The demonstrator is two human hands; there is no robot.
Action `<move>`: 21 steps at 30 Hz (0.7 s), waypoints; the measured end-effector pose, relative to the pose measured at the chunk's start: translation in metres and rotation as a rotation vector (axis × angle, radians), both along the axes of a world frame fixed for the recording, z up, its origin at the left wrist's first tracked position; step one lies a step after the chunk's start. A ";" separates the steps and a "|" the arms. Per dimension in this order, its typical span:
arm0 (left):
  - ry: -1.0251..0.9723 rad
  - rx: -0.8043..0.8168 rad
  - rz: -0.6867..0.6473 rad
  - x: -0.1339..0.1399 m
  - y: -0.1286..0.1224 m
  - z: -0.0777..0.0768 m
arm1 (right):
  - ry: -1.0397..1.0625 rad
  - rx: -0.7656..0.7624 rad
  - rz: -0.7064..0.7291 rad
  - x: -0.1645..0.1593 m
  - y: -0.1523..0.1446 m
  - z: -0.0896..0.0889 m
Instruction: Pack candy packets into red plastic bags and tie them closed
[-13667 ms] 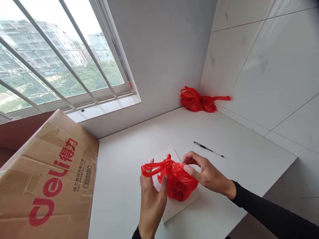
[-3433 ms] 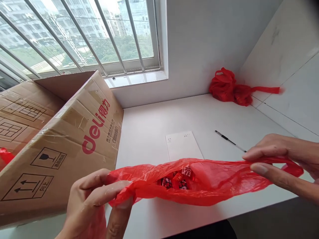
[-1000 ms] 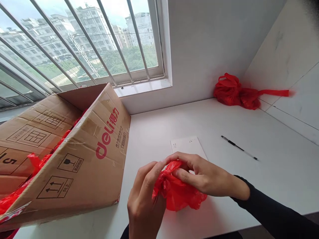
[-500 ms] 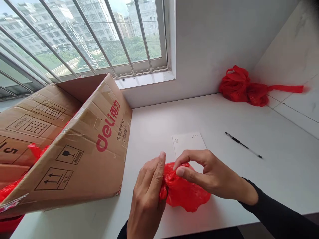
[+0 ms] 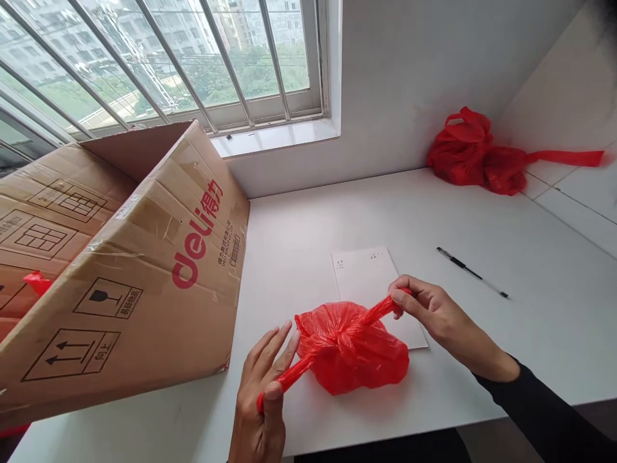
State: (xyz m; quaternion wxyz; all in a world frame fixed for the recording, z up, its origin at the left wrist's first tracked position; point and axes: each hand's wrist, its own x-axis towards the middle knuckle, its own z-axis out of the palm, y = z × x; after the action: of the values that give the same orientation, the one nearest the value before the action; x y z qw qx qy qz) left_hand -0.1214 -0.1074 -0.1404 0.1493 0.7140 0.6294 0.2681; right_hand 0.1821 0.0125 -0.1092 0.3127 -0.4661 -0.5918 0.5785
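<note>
A red plastic bag [image 5: 357, 360] rests on the white table, its two handles crossed in a knot at the top. My left hand [image 5: 267, 386] pinches one handle between thumb and palm, drawn out to the lower left, with the other fingers stretched. Toward the upper right, my right hand [image 5: 427, 308] grips the other handle in closed fingers. Both handles look taut. What the bag contains cannot be made out. Partly under the bag lies a white sheet of paper [image 5: 366, 273] with small handwriting.
A large open cardboard box [image 5: 187, 308] stands on the left with red plastic inside. A black pen [image 5: 470, 271] lies to the right of the paper. Another bundle of red bags [image 5: 470, 154] sits in the back right corner. A barred window [image 5: 193, 64] is behind.
My hands have moved apart from close together over the bag, pulling the two handles outward. The knot now shows between them. The view has shifted slightly.
</note>
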 end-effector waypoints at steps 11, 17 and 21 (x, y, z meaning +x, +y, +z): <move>0.510 0.160 -0.239 0.063 0.027 -0.039 | -0.432 0.838 0.110 -0.048 -0.055 -0.063; 0.552 0.162 -0.216 0.064 0.023 -0.045 | -0.659 0.958 0.170 -0.047 -0.058 -0.086; 0.550 0.142 -0.205 0.066 0.024 -0.046 | -0.697 0.964 0.198 -0.046 -0.054 -0.092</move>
State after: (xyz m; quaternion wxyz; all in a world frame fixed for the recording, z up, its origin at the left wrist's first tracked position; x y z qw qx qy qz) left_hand -0.0556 -0.0835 -0.1864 -0.0507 0.8281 0.5507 0.0915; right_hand 0.1361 -0.0414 -0.2014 0.2212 -0.3767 -0.8956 0.0846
